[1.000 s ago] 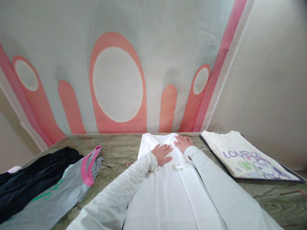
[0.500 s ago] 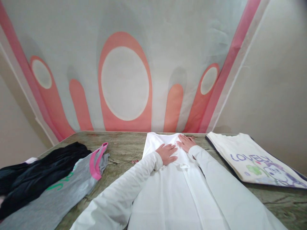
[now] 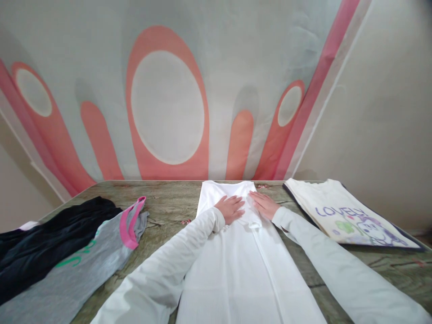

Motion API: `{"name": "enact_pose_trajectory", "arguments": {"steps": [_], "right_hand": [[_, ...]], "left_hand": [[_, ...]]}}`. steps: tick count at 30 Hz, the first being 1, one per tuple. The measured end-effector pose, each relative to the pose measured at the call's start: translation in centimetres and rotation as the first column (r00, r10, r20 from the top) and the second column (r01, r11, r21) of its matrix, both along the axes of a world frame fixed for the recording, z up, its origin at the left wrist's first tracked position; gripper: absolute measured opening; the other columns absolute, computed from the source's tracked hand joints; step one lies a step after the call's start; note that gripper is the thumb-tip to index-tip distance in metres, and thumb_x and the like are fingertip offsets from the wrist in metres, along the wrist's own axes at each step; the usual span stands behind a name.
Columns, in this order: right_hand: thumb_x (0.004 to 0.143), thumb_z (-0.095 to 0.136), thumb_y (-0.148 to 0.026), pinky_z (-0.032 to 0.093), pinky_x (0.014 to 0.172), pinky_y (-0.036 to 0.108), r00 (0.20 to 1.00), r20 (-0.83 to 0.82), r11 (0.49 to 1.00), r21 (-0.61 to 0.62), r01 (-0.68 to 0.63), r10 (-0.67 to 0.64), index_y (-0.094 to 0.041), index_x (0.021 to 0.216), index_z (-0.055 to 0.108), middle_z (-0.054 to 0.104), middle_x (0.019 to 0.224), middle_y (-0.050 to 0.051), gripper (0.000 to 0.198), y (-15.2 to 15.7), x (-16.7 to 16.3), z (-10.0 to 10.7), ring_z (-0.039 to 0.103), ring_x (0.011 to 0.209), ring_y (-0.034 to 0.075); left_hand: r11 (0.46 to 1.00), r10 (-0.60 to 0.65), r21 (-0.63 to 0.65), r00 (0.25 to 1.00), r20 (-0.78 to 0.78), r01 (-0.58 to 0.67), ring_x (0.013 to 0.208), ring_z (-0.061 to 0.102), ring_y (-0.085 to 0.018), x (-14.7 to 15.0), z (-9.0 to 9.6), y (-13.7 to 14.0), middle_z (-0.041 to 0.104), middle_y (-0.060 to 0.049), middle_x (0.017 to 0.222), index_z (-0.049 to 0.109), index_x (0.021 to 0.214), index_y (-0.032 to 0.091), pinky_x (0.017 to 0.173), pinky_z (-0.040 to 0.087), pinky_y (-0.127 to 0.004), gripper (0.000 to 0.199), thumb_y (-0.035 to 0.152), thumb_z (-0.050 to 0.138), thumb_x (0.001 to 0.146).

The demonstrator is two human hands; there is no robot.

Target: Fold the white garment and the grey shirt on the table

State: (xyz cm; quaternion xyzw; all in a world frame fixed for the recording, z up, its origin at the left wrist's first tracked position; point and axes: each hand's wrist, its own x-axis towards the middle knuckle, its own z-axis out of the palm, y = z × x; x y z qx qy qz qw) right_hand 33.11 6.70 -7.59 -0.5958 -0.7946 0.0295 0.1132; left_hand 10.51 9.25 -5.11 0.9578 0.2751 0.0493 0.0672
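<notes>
A long white garment (image 3: 243, 261) lies folded lengthwise on the wood-grain table (image 3: 168, 204), running from the near edge to the far edge. My left hand (image 3: 231, 209) rests flat on its upper part, fingers spread. My right hand (image 3: 265, 204) lies flat beside it at the garment's right edge, palm down. Both arms wear white sleeves. Neither hand grips the cloth.
At the left lie a grey top with pink trim (image 3: 84, 261) and a black garment (image 3: 50, 243). A folded white shirt printed "LOVELY" (image 3: 344, 216) sits at the right on something dark. A wall with pink and orange shapes rises right behind the table.
My right hand has slid toward the right edge of the white garment and slightly nearer. My left hand stays almost in place. The camera view has shifted a little.
</notes>
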Motion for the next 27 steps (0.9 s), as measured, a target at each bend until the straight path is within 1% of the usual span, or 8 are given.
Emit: {"name": "enact_pose_trajectory", "arguments": {"steps": [3,6,9,12,15,18,23,27], "right_hand": [[0.089,0.020,-0.043,0.018,0.104,0.041,0.995,0.004,0.995,0.017,-0.096,0.096,-0.024,0.135,0.026,0.025,0.141,0.001,0.050,-2.6,-0.6,-0.1,0.021,0.129,0.018],[0.088,0.020,-0.045,0.018,0.103,0.043,0.999,0.005,0.998,0.033,-0.048,0.048,-0.022,0.135,0.026,0.025,0.141,0.002,0.052,-3.6,-0.7,-0.2,0.022,0.128,0.019],[0.089,0.020,-0.043,0.019,0.103,0.044,1.000,-0.027,0.998,0.056,-0.003,0.005,-0.019,0.133,0.030,0.029,0.139,0.004,0.052,-3.6,-0.6,-0.2,0.023,0.128,0.020],[0.089,0.021,-0.040,0.020,0.103,0.044,0.996,-0.077,0.993,0.117,-0.025,0.035,-0.019,0.131,0.034,0.031,0.138,0.004,0.049,-3.5,-0.5,0.0,0.023,0.128,0.019],[0.089,0.024,-0.038,0.020,0.104,0.043,0.987,-0.115,0.980,0.174,-0.095,0.116,-0.018,0.130,0.037,0.035,0.136,0.005,0.048,-4.1,-0.8,0.8,0.024,0.128,0.019],[0.089,0.025,-0.036,0.020,0.105,0.041,0.965,-0.146,0.963,0.191,-0.189,0.218,-0.019,0.129,0.039,0.038,0.135,0.004,0.046,-4.9,-1.5,1.9,0.024,0.128,0.018],[0.090,0.022,-0.037,0.020,0.104,0.040,0.925,-0.191,0.944,0.099,-0.315,0.329,-0.025,0.131,0.036,0.035,0.136,0.001,0.045,-6.1,-2.8,3.0,0.024,0.128,0.018],[0.089,0.024,-0.041,0.016,0.105,0.041,0.926,-0.138,0.936,0.004,-0.353,0.350,-0.028,0.133,0.029,0.032,0.138,-0.001,0.046,-6.5,-3.3,3.0,0.024,0.128,0.017]], "left_hand": [[1.000,0.006,0.015,1.000,0.007,-0.006,0.129,0.018,-0.021,0.3,-0.3,-0.1,0.023,-0.001,0.141,0.027,0.132,0.027,0.102,0.015,-0.047,0.051,0.051,0.017,0.088],[0.999,0.015,-0.050,0.999,0.044,-0.013,0.129,0.018,-0.021,0.3,-0.1,0.2,0.025,-0.001,0.141,0.029,0.132,0.026,0.102,0.016,-0.048,0.049,0.047,0.017,0.089],[0.986,0.053,-0.167,0.974,0.222,-0.016,0.128,0.023,-0.016,-0.7,1.0,1.4,0.030,-0.004,0.139,0.030,0.132,0.018,0.104,0.020,-0.036,0.048,0.040,0.015,0.091],[0.980,0.143,-0.181,0.924,0.354,-0.082,0.122,0.033,-0.014,-2.8,2.4,2.8,0.039,-0.006,0.133,0.036,0.128,0.013,0.102,0.026,-0.028,0.047,0.037,0.023,0.090],[0.977,0.178,-0.166,0.949,0.261,-0.137,0.115,0.043,-0.015,-5.0,2.9,3.1,0.049,-0.006,0.124,0.047,0.119,0.015,0.100,0.030,-0.027,0.041,0.036,0.034,0.086],[0.978,0.153,-0.168,0.975,0.159,-0.126,0.115,0.043,-0.014,-6.3,2.6,1.7,0.050,-0.005,0.123,0.050,0.116,0.015,0.101,0.028,-0.025,0.039,0.033,0.034,0.086],[0.978,0.155,-0.147,0.987,0.034,-0.149,0.126,0.026,-0.016,-7.0,1.4,-2.2,0.032,-0.003,0.137,0.036,0.129,0.020,0.104,0.022,-0.034,0.044,0.037,0.024,0.090],[0.993,0.121,-0.015,0.993,-0.018,-0.121,0.130,0.016,-0.021,-7.4,0.8,-4.1,0.020,-0.002,0.142,0.024,0.134,0.025,0.104,0.014,-0.044,0.051,0.048,0.023,0.089]]}}
